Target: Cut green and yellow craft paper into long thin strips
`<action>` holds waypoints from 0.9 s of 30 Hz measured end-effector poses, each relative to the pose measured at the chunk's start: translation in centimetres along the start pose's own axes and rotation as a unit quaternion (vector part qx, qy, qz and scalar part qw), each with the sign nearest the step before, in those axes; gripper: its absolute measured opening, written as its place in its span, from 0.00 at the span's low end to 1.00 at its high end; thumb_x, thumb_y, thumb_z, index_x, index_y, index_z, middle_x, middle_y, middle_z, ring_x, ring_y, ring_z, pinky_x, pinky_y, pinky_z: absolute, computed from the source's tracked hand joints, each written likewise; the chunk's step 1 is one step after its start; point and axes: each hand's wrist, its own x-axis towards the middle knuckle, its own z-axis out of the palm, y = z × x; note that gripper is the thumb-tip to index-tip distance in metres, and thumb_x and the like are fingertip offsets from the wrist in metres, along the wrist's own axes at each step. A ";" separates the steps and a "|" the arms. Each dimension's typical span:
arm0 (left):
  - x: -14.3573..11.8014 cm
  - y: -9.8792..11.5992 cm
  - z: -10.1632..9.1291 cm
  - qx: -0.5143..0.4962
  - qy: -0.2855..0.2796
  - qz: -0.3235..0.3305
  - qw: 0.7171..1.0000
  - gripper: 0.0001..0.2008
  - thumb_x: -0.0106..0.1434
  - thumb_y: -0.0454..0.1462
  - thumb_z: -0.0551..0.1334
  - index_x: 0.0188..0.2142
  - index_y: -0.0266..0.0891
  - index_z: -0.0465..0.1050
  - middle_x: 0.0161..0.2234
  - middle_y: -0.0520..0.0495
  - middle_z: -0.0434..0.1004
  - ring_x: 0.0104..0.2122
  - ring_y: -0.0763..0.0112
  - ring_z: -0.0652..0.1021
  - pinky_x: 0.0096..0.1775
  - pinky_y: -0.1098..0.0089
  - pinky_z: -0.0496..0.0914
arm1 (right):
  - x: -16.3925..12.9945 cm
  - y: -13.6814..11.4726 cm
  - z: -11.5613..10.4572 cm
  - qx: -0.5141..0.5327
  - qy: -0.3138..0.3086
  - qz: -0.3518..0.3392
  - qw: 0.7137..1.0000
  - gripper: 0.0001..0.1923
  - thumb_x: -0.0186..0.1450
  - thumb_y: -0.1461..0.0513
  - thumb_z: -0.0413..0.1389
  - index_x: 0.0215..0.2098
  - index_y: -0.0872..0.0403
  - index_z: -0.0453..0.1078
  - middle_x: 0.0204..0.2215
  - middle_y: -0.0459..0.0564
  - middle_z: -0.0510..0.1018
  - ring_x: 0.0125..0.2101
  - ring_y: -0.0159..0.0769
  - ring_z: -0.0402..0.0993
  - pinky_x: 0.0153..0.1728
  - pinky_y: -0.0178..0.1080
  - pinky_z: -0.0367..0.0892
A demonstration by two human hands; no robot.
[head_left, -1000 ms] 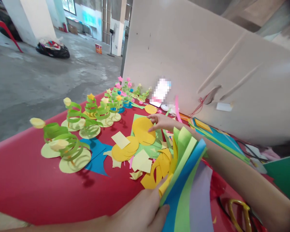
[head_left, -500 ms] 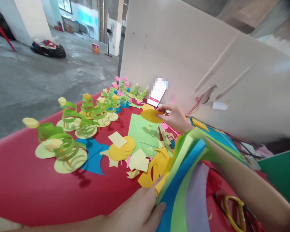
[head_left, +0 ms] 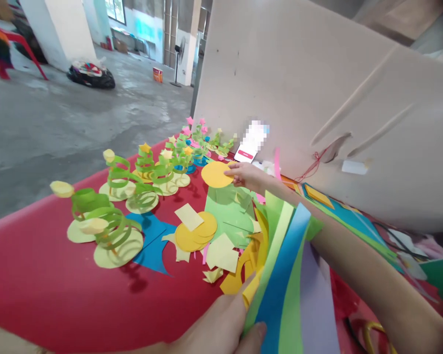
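Note:
My left hand (head_left: pixel 221 317) is closed around a bundle of coloured paper sheets (head_left: pixel 280 275) in yellow, green, blue and lilac at the front of the table. Between thumb and fingers of my right hand (head_left: pixel 245 176) is the edge of a yellow paper circle (head_left: pixel 216 174), held above a light green sheet (head_left: pixel 229 211). Nearer me lie more yellow circles (head_left: pixel 195 233), stacked, with a pale rectangle (head_left: pixel 189 217) on top. Pale yellow scraps (head_left: pixel 221 253) and cut yellow pieces (head_left: pixel 236 282) lie beside them, partly behind the bundle.
Green spiral paper plants (head_left: pixel 112 223) on round bases stand along the left of the red table (head_left: pixel 59 290). Blue paper (head_left: pixel 153 246) lies beside them. A phone (head_left: pixel 250 142) leans against the pale wall panel (head_left: pixel 273 73). Teal sheets (head_left: pixel 349 221) lie at the right.
My right hand has shifted slightly left with the yellow circle, which now faces me more fully. The whole view has swung a little left. My left hand keeps its hold on the bundle.

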 end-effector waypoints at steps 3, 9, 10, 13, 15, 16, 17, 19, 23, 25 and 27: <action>0.1 -0.7 0.5 0.014 -0.014 -0.034 0.999 0.15 0.60 0.42 0.48 0.43 0.40 0.62 0.29 0.48 0.68 0.28 0.68 0.69 0.29 0.73 0.65 | 0.6 -0.6 0.8 -0.030 -0.037 -0.012 0.999 0.11 0.60 0.58 0.52 0.31 0.60 0.66 0.22 0.47 0.70 0.22 0.28 0.67 0.21 0.32 0.63; 1.0 -1.7 0.9 -0.002 -0.057 -0.001 0.998 0.21 0.58 0.41 0.53 0.51 0.40 0.57 0.31 0.49 0.70 0.27 0.69 0.71 0.28 0.71 0.66 | -2.0 -2.5 2.0 -0.119 -0.086 -0.110 0.983 0.08 0.54 0.62 0.57 0.31 0.59 0.68 0.30 0.50 0.72 0.31 0.33 0.66 0.31 0.35 0.60; 1.1 -1.7 0.9 -0.006 -0.064 0.009 0.998 0.21 0.58 0.40 0.54 0.51 0.40 0.57 0.31 0.49 0.70 0.27 0.69 0.71 0.28 0.71 0.66 | -2.8 -3.0 2.2 -0.123 -0.123 -0.133 0.976 0.08 0.54 0.61 0.57 0.32 0.58 0.69 0.31 0.49 0.73 0.31 0.32 0.66 0.32 0.34 0.60; 1.0 -1.5 0.9 -0.018 -0.080 0.043 0.996 0.17 0.60 0.39 0.55 0.48 0.36 0.60 0.37 0.46 0.69 0.31 0.69 0.72 0.31 0.67 0.69 | -5.1 -4.1 3.1 -0.132 -0.198 -0.179 0.955 0.16 0.51 0.59 0.59 0.37 0.56 0.67 0.36 0.48 0.72 0.35 0.32 0.65 0.35 0.33 0.59; 0.8 -1.4 0.8 -0.023 -0.084 0.064 0.994 0.14 0.61 0.39 0.54 0.46 0.35 0.62 0.41 0.44 0.68 0.35 0.68 0.72 0.35 0.63 0.69 | -6.0 -4.5 3.8 -0.141 -0.206 -0.178 0.952 0.22 0.49 0.58 0.60 0.40 0.57 0.65 0.38 0.50 0.70 0.37 0.34 0.64 0.37 0.34 0.59; 0.6 -1.4 0.8 -0.025 -0.085 0.072 0.994 0.14 0.61 0.39 0.54 0.45 0.35 0.63 0.42 0.44 0.67 0.37 0.67 0.72 0.36 0.62 0.69 | -6.3 -4.5 4.1 -0.146 -0.202 -0.170 0.953 0.24 0.48 0.57 0.61 0.41 0.58 0.64 0.39 0.51 0.69 0.38 0.35 0.63 0.38 0.35 0.59; 0.4 -1.4 0.8 -0.025 -0.086 0.079 0.993 0.14 0.61 0.39 0.54 0.45 0.35 0.63 0.43 0.44 0.67 0.38 0.66 0.72 0.37 0.61 0.69 | -6.5 -4.6 4.5 -0.152 -0.194 -0.158 0.956 0.25 0.48 0.56 0.61 0.41 0.59 0.63 0.40 0.52 0.68 0.39 0.37 0.63 0.38 0.36 0.59; 0.3 -1.4 1.0 -0.022 -0.088 0.088 0.992 0.14 0.61 0.38 0.55 0.46 0.35 0.63 0.43 0.44 0.67 0.38 0.66 0.72 0.37 0.61 0.69 | -6.6 -4.6 5.1 -0.162 -0.179 -0.131 0.962 0.26 0.47 0.55 0.61 0.41 0.59 0.62 0.39 0.53 0.68 0.38 0.38 0.63 0.37 0.36 0.60; 0.9 -1.7 1.7 -0.008 -0.084 0.095 0.992 0.14 0.61 0.39 0.54 0.46 0.35 0.62 0.39 0.45 0.68 0.32 0.70 0.73 0.32 0.66 0.70 | -6.6 -5.0 5.6 -0.180 -0.186 -0.093 0.961 0.25 0.45 0.55 0.61 0.37 0.60 0.64 0.34 0.52 0.69 0.32 0.37 0.65 0.28 0.35 0.60; 1.4 -1.8 2.1 0.004 -0.079 0.091 0.993 0.18 0.61 0.38 0.55 0.50 0.38 0.57 0.33 0.49 0.70 0.26 0.74 0.71 0.27 0.72 0.68 | -6.5 -5.3 5.6 -0.192 -0.198 -0.085 0.957 0.23 0.45 0.54 0.61 0.34 0.60 0.65 0.31 0.52 0.69 0.29 0.37 0.64 0.25 0.35 0.58; 1.7 -2.0 2.4 0.018 -0.075 0.084 0.993 0.24 0.59 0.37 0.55 0.55 0.42 0.50 0.26 0.54 0.68 0.20 0.76 0.67 0.22 0.77 0.63 | -6.5 -5.5 5.5 -0.199 -0.203 -0.084 0.955 0.21 0.44 0.54 0.61 0.31 0.59 0.65 0.30 0.52 0.69 0.28 0.37 0.64 0.24 0.35 0.56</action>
